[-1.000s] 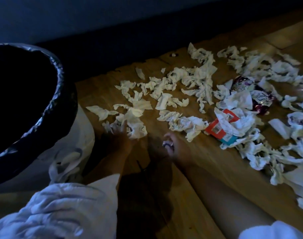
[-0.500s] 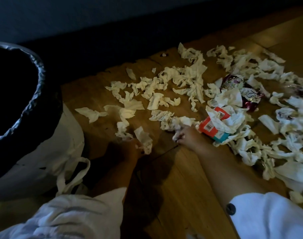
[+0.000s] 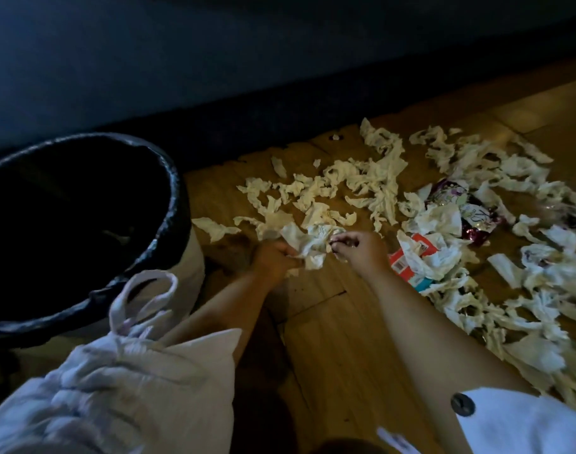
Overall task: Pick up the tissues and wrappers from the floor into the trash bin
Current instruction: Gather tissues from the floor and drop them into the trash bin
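White tissue wad [image 3: 307,240] held low over the floor [image 3: 329,339], between both hands. Left hand [image 3: 273,260] clenched round the wad's left end. Right hand [image 3: 362,249] pinches the right end, fingers curled. Wad hangs just right of the bin [image 3: 173,191], not in it.

Bin at left, black liner folded over the rim, inside too dark to read.

Tissues [image 3: 371,178] torn and crumpled, strewn over the wood planks beyond the hands and out to the right edge. Thickest at right, thinner toward the bin. One scrap [image 3: 214,227] lies nearest the bin.

Red carton [image 3: 398,262] just right of the right hand, partly under tissue, teal at its near edge. Purple wrapper [image 3: 479,221] farther back among tissues, shiny, print unreadable.

Both forearms bare. Pale sleeve [image 3: 132,388] on the left, bunched; white sleeve with a dark button [image 3: 462,404] on the right. Light dim throughout.
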The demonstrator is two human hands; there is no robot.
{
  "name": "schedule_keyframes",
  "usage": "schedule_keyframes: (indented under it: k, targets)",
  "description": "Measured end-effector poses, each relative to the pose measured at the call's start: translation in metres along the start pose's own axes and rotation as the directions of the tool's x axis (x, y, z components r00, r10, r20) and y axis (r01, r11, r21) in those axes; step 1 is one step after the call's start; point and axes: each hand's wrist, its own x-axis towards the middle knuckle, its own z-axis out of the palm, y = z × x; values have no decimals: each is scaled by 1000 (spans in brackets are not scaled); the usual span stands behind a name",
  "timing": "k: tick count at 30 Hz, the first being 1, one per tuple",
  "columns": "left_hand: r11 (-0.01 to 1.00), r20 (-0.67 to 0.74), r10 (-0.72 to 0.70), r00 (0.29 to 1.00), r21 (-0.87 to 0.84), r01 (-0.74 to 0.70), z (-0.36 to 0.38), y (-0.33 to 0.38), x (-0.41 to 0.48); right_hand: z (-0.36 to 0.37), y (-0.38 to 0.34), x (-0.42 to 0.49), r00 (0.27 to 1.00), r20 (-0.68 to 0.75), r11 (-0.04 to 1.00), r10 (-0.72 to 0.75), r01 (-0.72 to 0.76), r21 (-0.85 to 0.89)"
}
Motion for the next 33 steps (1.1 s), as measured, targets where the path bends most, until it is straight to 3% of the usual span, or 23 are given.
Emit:
schedule_keyframes:
  k: [10, 14, 20, 23, 27, 30, 33]
  targets:
    - [991, -90, 87, 992, 106, -77, -143, 85, -75, 3, -139, -32, 991, 38, 972, -128, 118, 202]
    - [992, -269, 67, 961, 124, -34, -199, 79, -95, 22, -192, -41, 971, 132, 956, -199, 162, 246]
    - [985, -482, -25, 876, 140, 105, -272, 43, -113, 79, -268, -39, 887, 317, 918, -337, 235, 319]
    - [966, -523, -146, 840, 109, 236, -288, 25, -113, 113, -289, -40, 837, 437, 931, -328, 210, 298]
    - [934, -506, -242, 828, 111, 340, -292, 8, -101, 150, -286, -30, 796, 548, 966, -258, 213, 146]
    - [932, -451, -248, 858, 132, 339, -285, 0, -98, 161, -277, -25, 786, 589, 980, -188, 193, 55]
    - [953, -507, -214, 835, 79, 293, -277, -6, -99, 156, -272, -26, 779, 599, 982, -184, 172, 78]
